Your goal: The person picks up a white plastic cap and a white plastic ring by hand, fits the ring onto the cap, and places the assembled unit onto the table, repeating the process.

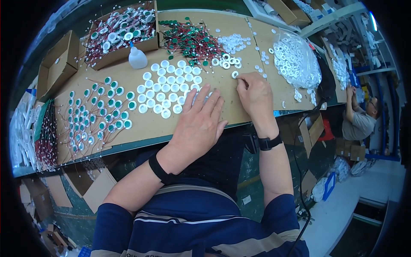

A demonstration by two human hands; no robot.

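Note:
My left hand point(198, 120) lies flat, palm down, fingers stretched out, over the right-hand part of a group of white round discs point(166, 88). Some discs are hidden under its fingers. To its right, my right hand point(256, 92) is closed in a pinch, with a white ring point(234, 74) at its fingertips, just above the tabletop. A small pile of white rings point(226, 62) lies a little farther off. Beside that are small translucent white discs point(233, 43). Green round pieces with red wires point(195, 43) form a heap at the far middle.
At left, wired green-and-white discs point(112, 103) lie in rows. Behind them stand a full cardboard box point(122, 53) and a white squeeze bottle point(138, 59). A clear bag of white rings point(295, 60) lies at right, near a black cable point(295, 141). Another person point(361, 118) sits far right.

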